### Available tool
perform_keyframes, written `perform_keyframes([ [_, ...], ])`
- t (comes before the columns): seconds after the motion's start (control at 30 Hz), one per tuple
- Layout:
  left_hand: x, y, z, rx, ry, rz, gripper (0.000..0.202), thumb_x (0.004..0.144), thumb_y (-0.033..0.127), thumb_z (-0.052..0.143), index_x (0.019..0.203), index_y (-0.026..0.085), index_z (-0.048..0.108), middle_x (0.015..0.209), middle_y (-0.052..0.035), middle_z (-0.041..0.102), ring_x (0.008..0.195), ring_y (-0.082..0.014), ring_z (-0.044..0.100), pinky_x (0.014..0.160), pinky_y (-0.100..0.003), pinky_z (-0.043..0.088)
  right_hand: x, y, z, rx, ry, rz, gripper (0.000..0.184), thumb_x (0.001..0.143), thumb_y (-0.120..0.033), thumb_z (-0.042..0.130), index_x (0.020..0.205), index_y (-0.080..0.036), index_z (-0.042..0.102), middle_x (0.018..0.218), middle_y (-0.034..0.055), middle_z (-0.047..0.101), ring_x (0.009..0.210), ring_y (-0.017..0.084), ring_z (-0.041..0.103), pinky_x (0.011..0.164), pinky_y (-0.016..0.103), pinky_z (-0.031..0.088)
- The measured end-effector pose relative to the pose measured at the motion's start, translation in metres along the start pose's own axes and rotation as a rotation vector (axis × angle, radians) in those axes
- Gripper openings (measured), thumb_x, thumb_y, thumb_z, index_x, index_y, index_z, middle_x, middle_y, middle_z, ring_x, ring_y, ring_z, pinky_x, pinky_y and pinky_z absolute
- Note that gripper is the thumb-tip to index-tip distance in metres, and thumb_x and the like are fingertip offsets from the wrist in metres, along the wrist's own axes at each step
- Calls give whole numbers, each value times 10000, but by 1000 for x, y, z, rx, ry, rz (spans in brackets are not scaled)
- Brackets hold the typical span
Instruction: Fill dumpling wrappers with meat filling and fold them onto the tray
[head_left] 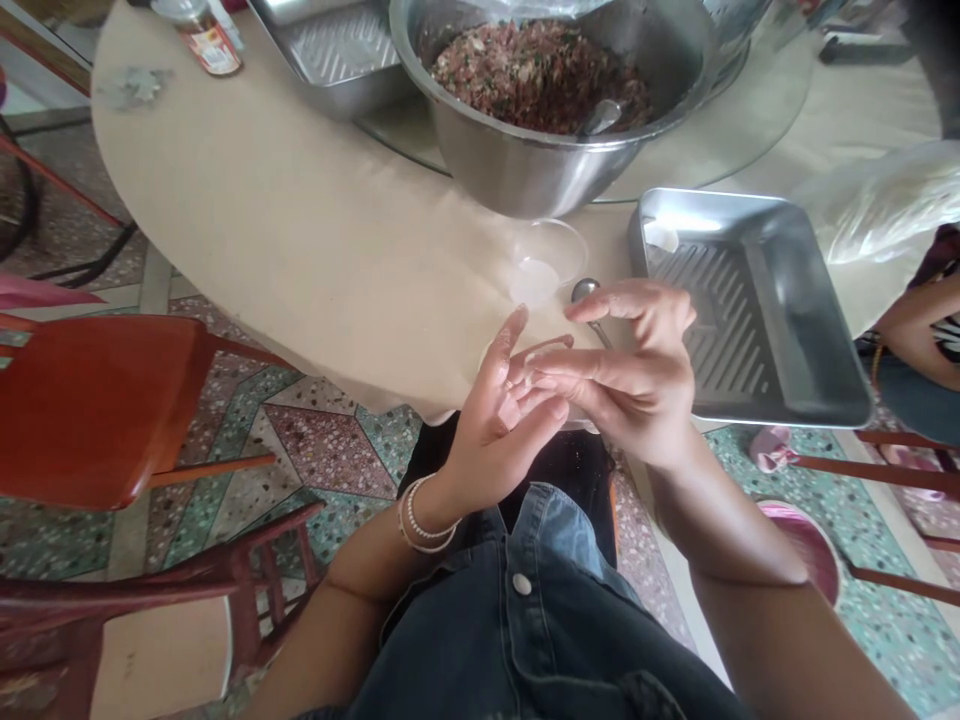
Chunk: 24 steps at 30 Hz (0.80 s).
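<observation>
Above the table's near edge, my left hand [495,425] is turned palm inward, cupped, with its fingers apart. My right hand [637,375] reaches across to the left hand's fingers. Its thumb and a finger come together there in a pinch, while another finger sticks out above. Whatever may be between those fingertips is hidden or too small to tell. Both hands have pale, wet-looking residue on the fingers. Just beyond them stand a small clear bowl [551,255] and a metal spoon [585,290], the spoon partly hidden behind my right hand.
A large steel bowl [517,165] of minced filling [525,75] with a utensil stands ahead. One metal tray [750,300] lies at right, another [337,45] at back left. A jar [206,40] and plastic bag [896,200] sit on the table. Chairs, including an orange one [97,410], flank me; a person's arm [922,320] shows right.
</observation>
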<state>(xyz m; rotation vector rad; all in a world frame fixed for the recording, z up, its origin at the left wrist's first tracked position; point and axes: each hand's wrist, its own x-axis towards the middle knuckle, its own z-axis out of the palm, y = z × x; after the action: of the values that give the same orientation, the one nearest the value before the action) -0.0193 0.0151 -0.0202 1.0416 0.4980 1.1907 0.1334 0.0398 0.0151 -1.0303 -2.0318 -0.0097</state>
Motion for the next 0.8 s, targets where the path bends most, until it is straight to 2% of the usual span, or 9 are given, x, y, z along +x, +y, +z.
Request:
perform_keyframes([
  [0.17, 4, 5, -6, 187, 5, -43, 456, 867, 235, 647, 1308, 312, 559, 1330, -42, 606, 1177, -231, 604, 965, -407, 548, 0, 1, -1, 121, 7, 14, 97, 890, -332, 616, 920, -343, 708, 950, -9, 565, 1107, 212, 518, 961, 443, 361],
  [0.33, 5, 9, -10, 262, -8, -34, 442, 859, 210, 646, 1294, 242, 579, 958, -22, 723, 813, -143, 689, 683, -257, 598, 5, -3, -7, 124, -80, 21, 179, 851, -366, 656, 1020, -343, 709, 1099, 22, 604, 1110, 229, 529, 974, 483, 382],
  [0.4, 6, 10, -10, 355, -1, 7, 437, 844, 204, 658, 1274, 245, 598, 972, -24, 722, 845, -157, 686, 727, -271, 595, 7, -8, -8, 75, -118, -7, 154, 844, -377, 662, 983, -355, 724, 1076, 22, 612, 1107, 231, 527, 965, 469, 398],
  [0.5, 8, 9, -7, 481, 19, 76, 361, 836, 182, 657, 1190, 250, 647, 1113, -41, 703, 1003, -195, 665, 898, -341, 565, 8, -13, -8, 49, -99, -45, 98, 873, -350, 634, 895, -368, 728, 949, 2, 593, 1093, 220, 523, 955, 457, 410],
  [0.57, 9, 7, -5, 490, 42, 137, 329, 821, 165, 672, 1137, 256, 673, 1122, -42, 702, 1039, -197, 656, 921, -349, 555, 7, -15, -7, 57, -93, -43, 99, 871, -337, 640, 926, -370, 715, 977, -2, 581, 1124, 220, 508, 981, 461, 400],
  [0.6, 10, 6, -4, 466, 61, 164, 315, 816, 164, 681, 1114, 265, 682, 1115, -38, 703, 1025, -188, 661, 886, -334, 569, 5, -15, -7, 63, -104, -28, 146, 857, -369, 655, 995, -371, 701, 1051, 4, 575, 1158, 230, 493, 1003, 468, 390],
  [0.63, 10, 5, -4, 436, 78, 183, 296, 820, 170, 682, 1097, 273, 687, 1112, -35, 701, 989, -176, 671, 822, -312, 587, 1, -14, -6, 78, -107, -4, 284, 828, -440, 672, 1104, -370, 667, 1146, 19, 554, 1197, 246, 473, 1031, 480, 377],
  [0.73, 10, 5, -1, 333, 146, 177, 195, 865, 219, 644, 1046, 264, 699, 1115, -44, 690, 861, -147, 696, 614, -248, 594, -15, -14, 0, 209, -8, 153, 870, 702, -710, 637, 1445, -336, 384, 1372, 78, 415, 1299, 300, 403, 1118, 538, 321],
  [0.8, 10, 8, 1, 279, 221, 172, 161, 890, 242, 619, 1028, 249, 701, 1095, -48, 699, 899, -159, 702, 636, -252, 607, -30, -17, 8, 376, 31, 326, 975, 705, -745, 603, 1509, -330, 239, 1423, 91, 369, 1334, 298, 390, 1138, 553, 323],
])
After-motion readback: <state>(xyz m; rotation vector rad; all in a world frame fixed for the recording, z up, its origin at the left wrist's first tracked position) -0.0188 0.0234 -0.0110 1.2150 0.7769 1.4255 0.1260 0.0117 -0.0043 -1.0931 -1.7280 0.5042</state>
